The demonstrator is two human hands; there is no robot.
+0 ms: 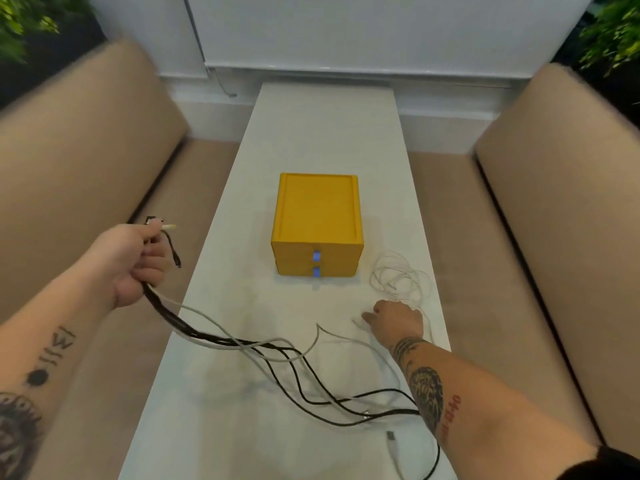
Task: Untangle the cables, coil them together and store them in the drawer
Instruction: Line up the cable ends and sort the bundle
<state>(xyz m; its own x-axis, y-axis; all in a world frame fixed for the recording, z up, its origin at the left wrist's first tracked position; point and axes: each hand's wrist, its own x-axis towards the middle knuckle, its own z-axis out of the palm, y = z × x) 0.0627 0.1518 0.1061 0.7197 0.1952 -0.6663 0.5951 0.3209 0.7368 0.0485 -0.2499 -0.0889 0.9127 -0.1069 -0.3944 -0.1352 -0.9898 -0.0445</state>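
Standing shut at the middle of the long white tabletop (pixel 311 126), the small yellow two-drawer box (pixel 318 209) shows both drawer fronts closed, each with a blue pull tab (pixel 316 256), so nothing inside can be seen. My left hand (pixel 138 261), raised beside the tabletop's left edge with the forearm stretched forward, grips a bundle of black and white cables (pixel 242 341). Their plug ends stick out above my fist, and the strands trail down across the near tabletop and run beneath my right forearm. My right hand (pixel 394 320) is lowered, knuckles up, at the near edge of a loose coil of thin white cable (pixel 398 275) lying just right of the box. Its fingertips are hidden, so I cannot tell whether they pinch the cable. Beige sofas (pixel 86 150) flank the tabletop.
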